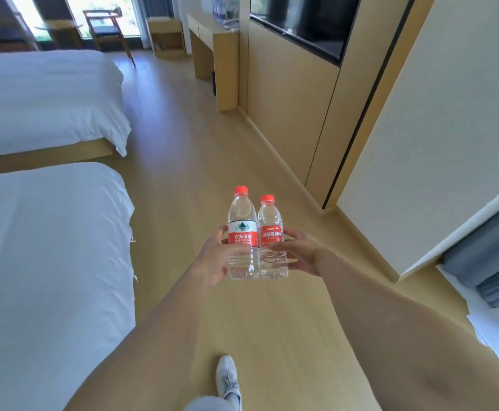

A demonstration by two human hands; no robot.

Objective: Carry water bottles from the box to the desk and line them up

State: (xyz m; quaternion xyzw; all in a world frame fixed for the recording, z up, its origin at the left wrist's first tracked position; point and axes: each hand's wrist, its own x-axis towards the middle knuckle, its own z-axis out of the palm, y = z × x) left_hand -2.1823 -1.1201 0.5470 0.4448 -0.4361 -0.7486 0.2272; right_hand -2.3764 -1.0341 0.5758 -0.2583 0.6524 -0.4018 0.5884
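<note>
The left hand [212, 259] curls round the taller water bottle [242, 232] and the right hand [298, 253] round the shorter water bottle [272, 237], both upright, red-capped and touching side by side at frame centre above the wooden floor [183, 173]. The desk [212, 34], at twelve o'clock far ahead, already bears bottles [220, 8]. Two white beds [44, 99] lie at nine o'clock.

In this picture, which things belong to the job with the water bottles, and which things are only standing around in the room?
Belong to the job:
- taller bottle, held by the left hand
- shorter bottle, held by the right hand
- desk far ahead, bottles already on it

Only standing around:
- two beds
- chair by the window
- small shelf
- dark screen on the wall
</note>
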